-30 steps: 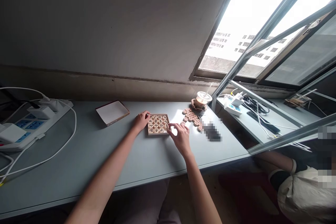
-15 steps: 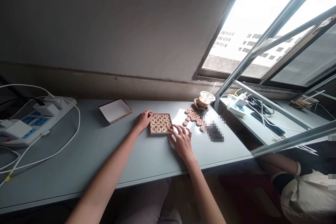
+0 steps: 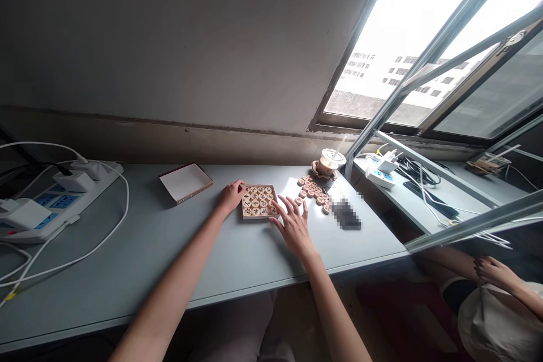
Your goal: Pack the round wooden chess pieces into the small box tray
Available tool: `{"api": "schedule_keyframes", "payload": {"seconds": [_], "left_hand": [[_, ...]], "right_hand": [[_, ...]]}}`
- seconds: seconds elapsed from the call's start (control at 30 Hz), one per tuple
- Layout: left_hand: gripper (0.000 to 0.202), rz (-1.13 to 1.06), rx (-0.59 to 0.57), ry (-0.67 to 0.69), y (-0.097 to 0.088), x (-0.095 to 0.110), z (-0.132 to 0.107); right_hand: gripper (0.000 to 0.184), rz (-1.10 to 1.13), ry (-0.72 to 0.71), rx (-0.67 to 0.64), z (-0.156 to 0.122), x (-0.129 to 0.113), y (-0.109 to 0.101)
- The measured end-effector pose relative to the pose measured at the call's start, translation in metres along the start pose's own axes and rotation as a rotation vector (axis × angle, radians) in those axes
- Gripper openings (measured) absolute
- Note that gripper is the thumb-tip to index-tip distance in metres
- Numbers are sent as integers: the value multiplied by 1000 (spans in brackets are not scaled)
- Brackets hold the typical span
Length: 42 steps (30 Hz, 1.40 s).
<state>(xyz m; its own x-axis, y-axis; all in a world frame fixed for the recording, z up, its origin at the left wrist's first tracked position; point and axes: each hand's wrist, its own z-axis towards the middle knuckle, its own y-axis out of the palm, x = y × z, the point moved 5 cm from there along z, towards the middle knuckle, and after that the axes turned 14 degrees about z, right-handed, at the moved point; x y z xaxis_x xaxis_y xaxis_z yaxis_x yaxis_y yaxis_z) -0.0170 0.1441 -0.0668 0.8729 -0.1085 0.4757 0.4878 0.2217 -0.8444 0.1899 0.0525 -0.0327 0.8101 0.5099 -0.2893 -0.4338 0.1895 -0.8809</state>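
Observation:
A small wooden tray (image 3: pixel 258 217) filled with several round wooden chess pieces sits on the grey desk (image 3: pixel 178 254). My left hand (image 3: pixel 231 195) rests against the tray's left edge, fingers curled on it. My right hand (image 3: pixel 292 220) hovers just right of the tray, fingers spread and holding nothing. A loose cluster of round wooden pieces (image 3: pixel 313 192) lies on the desk to the right of that hand.
A box lid (image 3: pixel 185 181) lies left of the tray. A plastic drink cup (image 3: pixel 330 162) stands by the window frame. Power strips (image 3: pixel 51 198) and white cables occupy the left end. A blurred dark object (image 3: pixel 345 212) lies near the loose pieces. Another person's hand (image 3: pixel 492 271) shows at lower right.
My right hand has lifted off the tray's right edge and spread its fingers. The other person's hand has come into view at lower right.

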Motion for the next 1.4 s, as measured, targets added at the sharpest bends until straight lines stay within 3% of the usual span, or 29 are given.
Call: {"api": "schedule_keyframes", "payload": {"seconds": [0.23, 0.4, 0.6, 0.7, 0.8, 0.9, 1.0, 1.17, 1.4], "left_hand": [[21, 8, 0, 1, -1, 0, 0], [21, -8, 5, 7, 1, 0, 0], [20, 7, 16, 11, 2, -1, 0], [21, 13, 5, 18, 2, 0, 0], [21, 9, -7, 13, 1, 0, 0], [21, 4, -8, 7, 1, 1, 1], [20, -8, 3, 16, 1, 1, 1], [20, -15, 15, 20, 1, 1, 1], [22, -18, 5, 20, 2, 0, 0]], "right_hand": [[44, 10, 13, -77, 34, 10, 14], [44, -23, 55, -53, 37, 19, 17], [48, -6, 77, -115, 48, 19, 24], [46, 4, 94, -119, 50, 21, 18], [44, -7, 130, -7, 45, 32, 1], [40, -45, 312, 138, 30, 55, -16], [31, -70, 436, 89, 15, 76, -20], [21, -81, 439, 67, 8, 83, -18], [17, 117, 412, 100, 34, 77, -17]]}}
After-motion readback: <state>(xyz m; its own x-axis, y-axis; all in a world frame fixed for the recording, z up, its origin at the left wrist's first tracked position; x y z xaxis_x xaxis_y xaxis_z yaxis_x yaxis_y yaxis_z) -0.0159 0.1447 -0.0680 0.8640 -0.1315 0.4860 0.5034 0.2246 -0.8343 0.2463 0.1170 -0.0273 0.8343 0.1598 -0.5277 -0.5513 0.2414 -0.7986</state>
